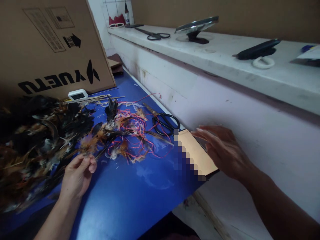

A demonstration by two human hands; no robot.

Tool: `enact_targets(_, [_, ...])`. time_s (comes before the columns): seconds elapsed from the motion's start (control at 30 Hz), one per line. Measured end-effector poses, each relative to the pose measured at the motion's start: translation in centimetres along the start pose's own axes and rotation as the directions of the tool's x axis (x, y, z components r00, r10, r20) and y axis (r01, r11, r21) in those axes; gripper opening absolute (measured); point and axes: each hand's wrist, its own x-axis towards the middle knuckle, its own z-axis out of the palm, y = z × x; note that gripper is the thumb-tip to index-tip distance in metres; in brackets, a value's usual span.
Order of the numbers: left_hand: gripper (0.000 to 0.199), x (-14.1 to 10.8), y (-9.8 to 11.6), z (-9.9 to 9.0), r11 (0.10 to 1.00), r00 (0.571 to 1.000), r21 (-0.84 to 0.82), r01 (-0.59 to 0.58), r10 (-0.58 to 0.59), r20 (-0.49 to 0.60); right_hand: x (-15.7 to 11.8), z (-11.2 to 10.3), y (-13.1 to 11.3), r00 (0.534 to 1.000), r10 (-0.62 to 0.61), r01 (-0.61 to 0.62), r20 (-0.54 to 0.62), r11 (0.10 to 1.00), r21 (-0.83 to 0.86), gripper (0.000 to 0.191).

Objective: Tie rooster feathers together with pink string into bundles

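Between thumb and fingertips my left hand (pixel 78 173) pinches a small tuft of feathers (pixel 88 144), brown and fluffy, above the blue table. A large heap of black and brown feathers (pixel 47 133) lies beside it on the left. My right hand (pixel 225 153) is open, fingers stretched out, at the right edge of a phone (pixel 197 153) with a bright tan screen; whether it touches the phone I cannot tell. Part of the phone is blurred into blocks. Tangled pink string (pixel 132 126) with loose feathers lies mid-table. Black-handled scissors (pixel 165 121) rest behind the phone.
A tall cardboard box (pixel 55 43) stands at the back left, with a white digital device (pixel 78 95) and thin sticks (pixel 100 98) before it. Along the right runs a white ledge (pixel 225 73) holding another pair of scissors (pixel 157 35), a round mirror-like stand (pixel 197 26) and a dark object (pixel 258 49).
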Motion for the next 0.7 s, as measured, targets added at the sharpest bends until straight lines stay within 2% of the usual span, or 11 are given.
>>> enact_targets(0.23, [0.029, 0.0, 0.0, 0.2, 1.0, 1.0, 0.004, 0.004, -0.004, -0.007, -2.2, -0.7, 0.2, 0.997, 0.036, -0.038, -0.062, 0.999, -0.031, 0.056])
enact_targets(0.37, [0.03, 0.1, 0.0, 0.2, 1.0, 1.0, 0.005, 0.009, -0.009, -0.004, -4.8, -0.4, 0.4, 0.983, 0.179, -0.182, -0.05, 0.981, -0.069, 0.047])
enact_targets(0.5, [0.029, 0.0, 0.0, 0.2, 1.0, 1.0, -0.002, -0.004, 0.004, -0.003, -7.8, 0.1, -0.4, 0.937, 0.348, -0.349, -0.034, 0.936, -0.045, 0.039])
enact_targets(0.63, [0.03, 0.0, 0.0, 0.3, 1.0, 1.0, -0.004, -0.009, 0.009, 0.006, -9.9, 0.6, -1.7, 0.902, 0.432, -0.432, -0.001, 0.901, -0.028, 0.043])
enact_targets(0.7, [0.03, 0.0, 0.0, 0.3, 1.0, 1.0, -0.011, -0.011, 0.011, 0.006, -10.4, 0.7, -2.4, 0.889, 0.458, -0.458, -0.026, 0.889, -0.022, 0.045])
